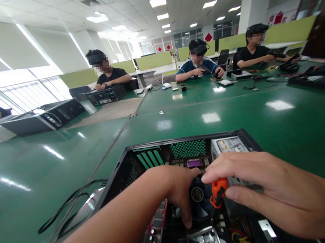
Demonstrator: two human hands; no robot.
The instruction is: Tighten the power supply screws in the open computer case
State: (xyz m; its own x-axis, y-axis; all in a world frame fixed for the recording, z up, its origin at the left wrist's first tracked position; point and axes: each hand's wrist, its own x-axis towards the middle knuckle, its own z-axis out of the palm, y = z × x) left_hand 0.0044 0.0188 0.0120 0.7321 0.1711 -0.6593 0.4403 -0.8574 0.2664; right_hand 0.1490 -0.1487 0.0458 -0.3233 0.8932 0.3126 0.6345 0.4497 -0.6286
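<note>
A bare left forearm (99, 230) crosses the lower left, nearest the camera, and ends in the person's left hand (179, 188), which reaches down into an open black metal computer case (184, 139). The thumb and fingers stand apart over a round dark fan with a pale ring at its hub (197, 194) (whether they grip it, I cannot tell). The right hand (261, 180) comes in from the other side, its thumb and fingertips closed on the orange-and-black handle of a hand tool (219, 188), held just to the right of the fan. The tool's lower end is hidden.

The case lies on a glossy green tabletop (179, 112), its open side facing up. Inside it, a purple connector block (194, 163) sits beyond the fan, a red circuit board (157, 231) lies to the left, a silver metal box with a label (230, 144) fills the far right corner, and a bundle of multicoloured wires (242, 240) runs near the right forearm. Across the table, a person in a blue top (183, 69) handles small parts, between two co-workers in black.
</note>
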